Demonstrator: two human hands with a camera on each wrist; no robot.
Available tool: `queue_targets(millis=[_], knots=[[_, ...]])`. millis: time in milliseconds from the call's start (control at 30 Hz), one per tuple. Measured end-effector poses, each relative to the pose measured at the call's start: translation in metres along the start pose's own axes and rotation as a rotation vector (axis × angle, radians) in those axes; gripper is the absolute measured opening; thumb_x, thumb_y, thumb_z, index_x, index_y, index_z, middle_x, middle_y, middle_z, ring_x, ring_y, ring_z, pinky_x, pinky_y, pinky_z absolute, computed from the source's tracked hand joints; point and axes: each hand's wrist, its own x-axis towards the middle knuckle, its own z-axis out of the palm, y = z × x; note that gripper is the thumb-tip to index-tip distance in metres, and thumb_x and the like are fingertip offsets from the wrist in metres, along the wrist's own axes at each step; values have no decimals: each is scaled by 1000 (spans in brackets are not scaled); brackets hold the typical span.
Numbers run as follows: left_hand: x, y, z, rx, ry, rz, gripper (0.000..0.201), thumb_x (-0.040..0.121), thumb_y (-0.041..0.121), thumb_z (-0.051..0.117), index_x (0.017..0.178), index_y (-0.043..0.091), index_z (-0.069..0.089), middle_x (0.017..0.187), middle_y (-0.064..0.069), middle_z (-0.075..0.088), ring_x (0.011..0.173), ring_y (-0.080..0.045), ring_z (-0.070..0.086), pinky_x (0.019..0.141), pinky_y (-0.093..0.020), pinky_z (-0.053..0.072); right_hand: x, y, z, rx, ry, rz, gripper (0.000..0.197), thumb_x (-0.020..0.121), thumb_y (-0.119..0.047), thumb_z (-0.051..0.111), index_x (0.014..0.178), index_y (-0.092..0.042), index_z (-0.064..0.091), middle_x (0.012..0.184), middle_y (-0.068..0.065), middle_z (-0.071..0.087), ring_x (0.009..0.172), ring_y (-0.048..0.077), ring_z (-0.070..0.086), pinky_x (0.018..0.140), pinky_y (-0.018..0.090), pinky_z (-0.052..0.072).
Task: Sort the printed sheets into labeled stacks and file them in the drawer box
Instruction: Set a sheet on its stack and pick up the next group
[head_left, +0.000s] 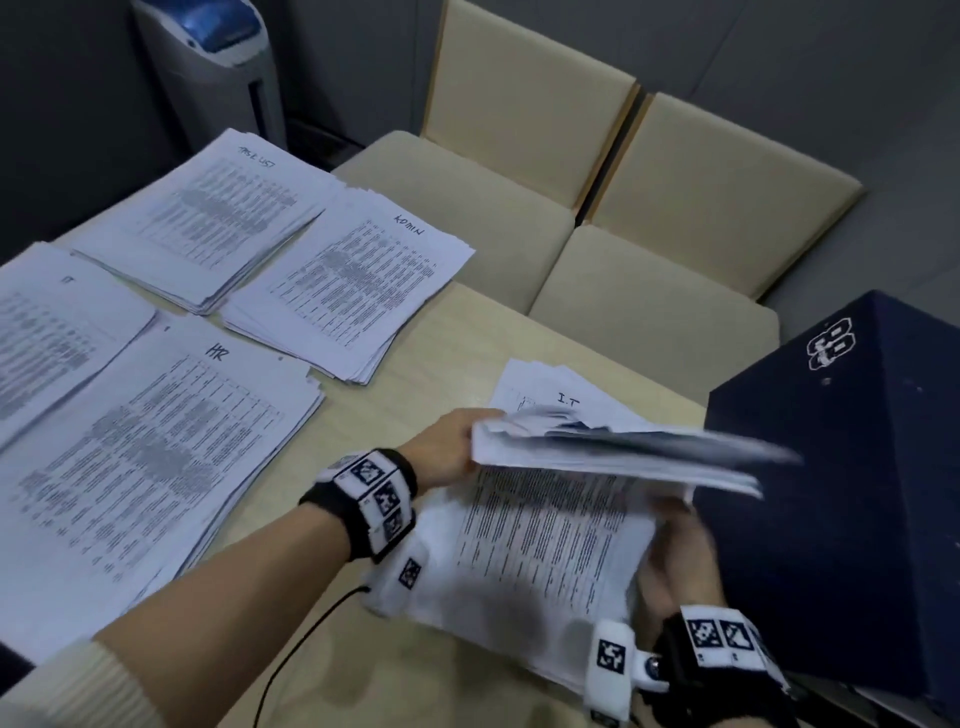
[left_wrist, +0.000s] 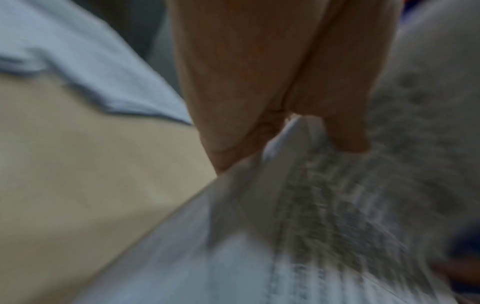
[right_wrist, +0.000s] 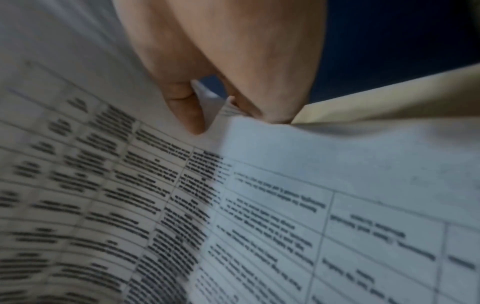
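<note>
Near the table's right end my left hand (head_left: 457, 441) grips a thick bundle of printed sheets (head_left: 623, 460) by its left edge and holds it lifted and fanned. Under it lies a printed pile (head_left: 540, 551), and behind it shows a sheet marked I.T (head_left: 566, 401). My right hand (head_left: 672, 535) pinches sheets at the pile's right edge, partly hidden by the bundle. The left wrist view shows the left hand (left_wrist: 291, 148) pinching a paper edge (left_wrist: 298, 185). In the right wrist view the right hand (right_wrist: 226, 121) pinches sheets (right_wrist: 285, 185). The dark blue drawer box (head_left: 841, 493) stands just right of both hands.
Labeled stacks lie on the beige table (head_left: 447, 353): HR (head_left: 156, 441) nearest on the left, IT (head_left: 52, 332) at the far left, ADMIN (head_left: 353, 280) in the middle, a task list stack (head_left: 202, 218) behind. Cream chairs (head_left: 649, 208) stand beyond the table.
</note>
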Motion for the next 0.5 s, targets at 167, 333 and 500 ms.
queue_targets(millis=[167, 333, 500], knots=[[-2, 64, -4, -122, 187, 118, 48, 91, 50, 63, 93, 3, 72, 94, -20, 73, 88, -37, 69, 90, -53, 54, -47, -37, 53, -83, 1, -322, 14, 93, -19, 65, 103, -11, 63, 93, 0, 71, 79, 1, 71, 66, 17, 57], [-23, 101, -14, -268, 309, 299, 24, 88, 32, 72, 103, 14, 70, 102, -9, 74, 97, -22, 70, 81, -34, 60, -82, -63, 77, -130, 21, -656, 22, 91, -26, 69, 110, -15, 69, 103, -4, 74, 100, 8, 69, 87, 25, 53], [-23, 77, -20, -231, 343, 274, 62, 71, 44, 86, 121, 20, 58, 113, -1, 71, 103, -15, 70, 85, -36, 60, -82, -40, 66, -235, 33, -673, 23, 87, -11, 71, 110, -11, 66, 102, -1, 73, 91, 6, 70, 89, 33, 56]])
